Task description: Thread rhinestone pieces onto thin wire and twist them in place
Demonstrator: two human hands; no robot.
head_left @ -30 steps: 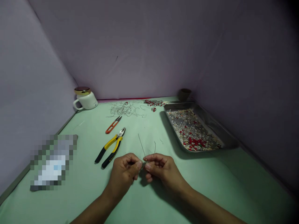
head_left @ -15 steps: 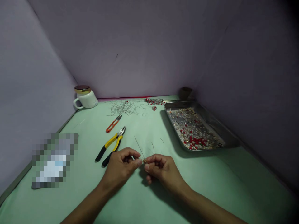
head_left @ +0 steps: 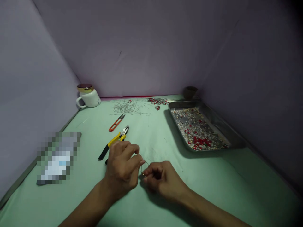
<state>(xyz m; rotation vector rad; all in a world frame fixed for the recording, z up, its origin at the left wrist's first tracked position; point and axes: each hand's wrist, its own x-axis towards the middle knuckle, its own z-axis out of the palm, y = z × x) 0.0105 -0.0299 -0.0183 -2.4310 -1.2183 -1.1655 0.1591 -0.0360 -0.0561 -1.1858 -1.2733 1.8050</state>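
Note:
In the head view, a thin wire (head_left: 141, 169) runs between my hands at the front middle of the table. My left hand (head_left: 123, 167) is raised with its thumb and fingers closed on the wire's upper part. A small gold-coloured bead (head_left: 143, 174) shows on the wire at the fingertips of my right hand (head_left: 163, 179), which pinches it low over the cloth. Behind my left hand lie yellow and black pliers (head_left: 113, 142), partly covered by that hand.
Orange thread snips (head_left: 115, 123) lie beyond the pliers, with tangled wire (head_left: 125, 108) and red-and-white beadwork (head_left: 158, 101) farther back. A metal tray (head_left: 180, 134) of beads stands right. A lidded white mug (head_left: 91, 98), a blurred phone-like object (head_left: 59, 160) and a dark cup (head_left: 190, 92) stand around.
My left hand has risen and turned, its fingers closing on the wire, which now bends between the hands. My right hand has moved slightly down. The whole view has shifted a little.

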